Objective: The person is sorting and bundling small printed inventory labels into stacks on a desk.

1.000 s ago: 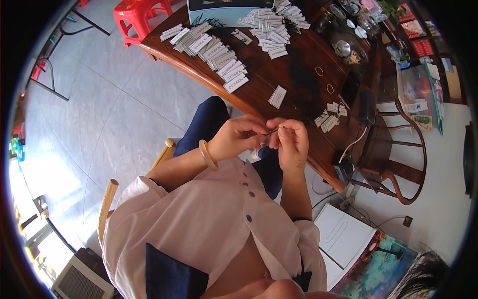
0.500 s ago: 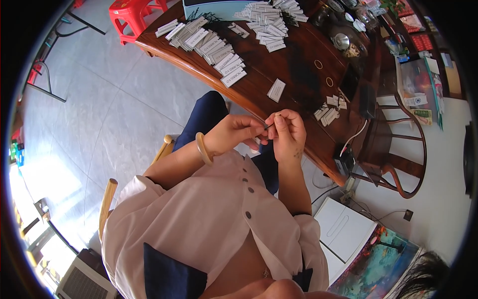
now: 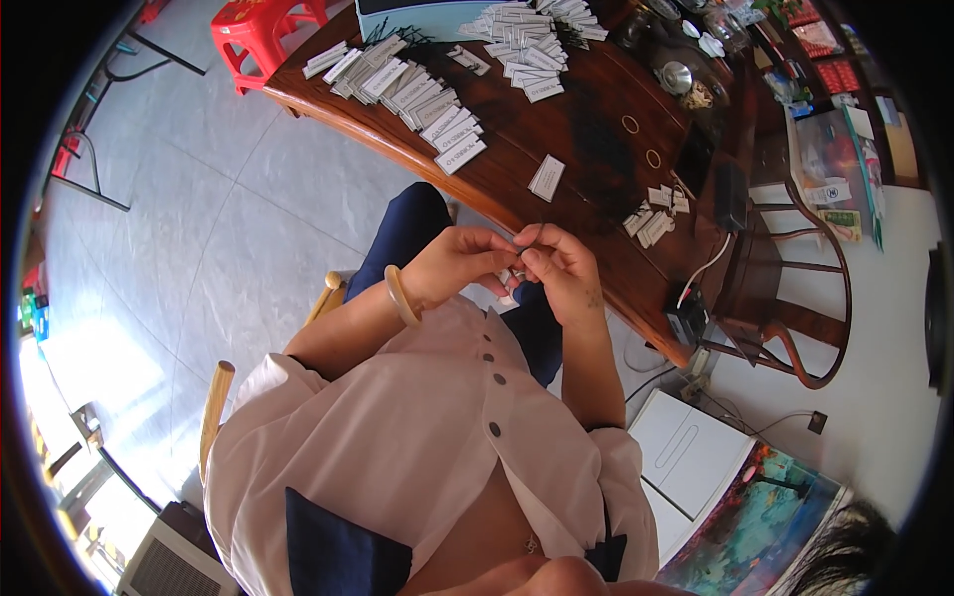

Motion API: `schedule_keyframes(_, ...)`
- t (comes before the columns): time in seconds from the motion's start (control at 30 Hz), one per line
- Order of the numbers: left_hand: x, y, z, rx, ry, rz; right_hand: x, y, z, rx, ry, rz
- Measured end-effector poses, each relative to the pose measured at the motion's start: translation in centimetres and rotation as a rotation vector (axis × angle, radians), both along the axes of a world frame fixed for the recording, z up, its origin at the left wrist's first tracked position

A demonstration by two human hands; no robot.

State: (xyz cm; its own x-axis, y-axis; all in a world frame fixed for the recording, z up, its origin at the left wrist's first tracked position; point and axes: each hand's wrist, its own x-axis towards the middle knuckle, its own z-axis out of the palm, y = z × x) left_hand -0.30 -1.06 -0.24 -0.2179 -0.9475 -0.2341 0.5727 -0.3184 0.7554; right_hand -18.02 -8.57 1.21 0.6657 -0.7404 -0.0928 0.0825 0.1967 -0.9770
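My left hand (image 3: 462,266) and my right hand (image 3: 564,276) meet in front of my lap, by the table's near edge. Both pinch a thin dark cord (image 3: 540,231), whose end sticks up past the right fingers. Beneath the fingertips shows a bit of something white (image 3: 510,286), mostly hidden by the hands; it may be a tag. Just beyond lie a few white printed tags (image 3: 547,178) on the brown wooden table (image 3: 512,134). A long overlapping row of similar tags (image 3: 417,97) spreads along the table's left edge.
Another tag heap (image 3: 527,50) and dark cords (image 3: 393,45) lie by a light-blue box (image 3: 427,20). Right of these are two rings (image 3: 630,124), a small tag pile (image 3: 651,223), a phone (image 3: 695,154) and a wooden chair (image 3: 815,318). A red stool (image 3: 260,40) stands far left.
My right hand has shifted slightly left and down, its fingers curling closer to the left fingertips. The cord's end now points up above them. The view has moved slightly.
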Motion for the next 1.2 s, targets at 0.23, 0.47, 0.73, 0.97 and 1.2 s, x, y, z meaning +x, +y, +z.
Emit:
schedule_keyframes(0.23,-0.2,-0.2,0.0,-0.009,-0.109,-0.024,-0.4,-0.1,-0.4,-0.036,0.016,-0.081)
schedule_keyframes(0.47,0.5,-0.1,0.1,-0.063,-0.278,0.016,0.8,0.0,-1.3,-0.142,-0.081,-0.244)
schedule_keyframes(0.73,0.7,-0.2,0.1,-0.236,-0.576,0.128,-0.2,-0.3,-1.3,-0.336,0.124,-0.197)
schedule_keyframes(0.97,2.9,-4.8,1.4,-0.596,-1.375,0.439,-1.9,-1.4,-0.3,-0.957,0.456,-0.368)
schedule_keyframes(1.2,3.4,-7.1,1.9,-0.817,-1.681,0.687,-0.9,-5.9,1.6,-1.303,0.689,-0.26)
